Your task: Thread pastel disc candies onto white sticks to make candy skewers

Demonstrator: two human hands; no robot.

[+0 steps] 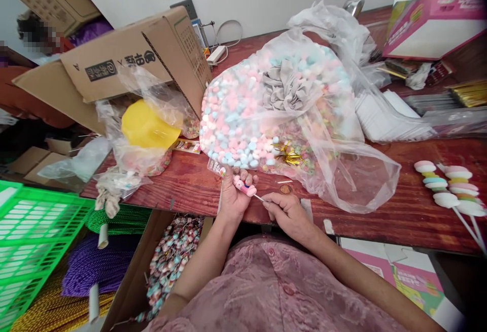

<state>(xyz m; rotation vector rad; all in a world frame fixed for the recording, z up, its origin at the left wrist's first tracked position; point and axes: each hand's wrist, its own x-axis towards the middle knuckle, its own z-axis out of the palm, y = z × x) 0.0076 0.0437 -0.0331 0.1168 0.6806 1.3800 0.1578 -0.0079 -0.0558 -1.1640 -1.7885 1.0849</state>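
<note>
Two grips at once: cradling pink candy [244, 186] in curled left hand [232, 197] above table [190, 185], pinching its white stick [258, 198] with right hand [287, 213]; probably seating or adjusting stick; likely calls next for steadying candy, keeping stick straight

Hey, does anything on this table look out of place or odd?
Mainly the crumpled gray bundle over the pastel candies: it looks like fabric rather than food. A crumpled pale cloth also droops off the table.
</note>
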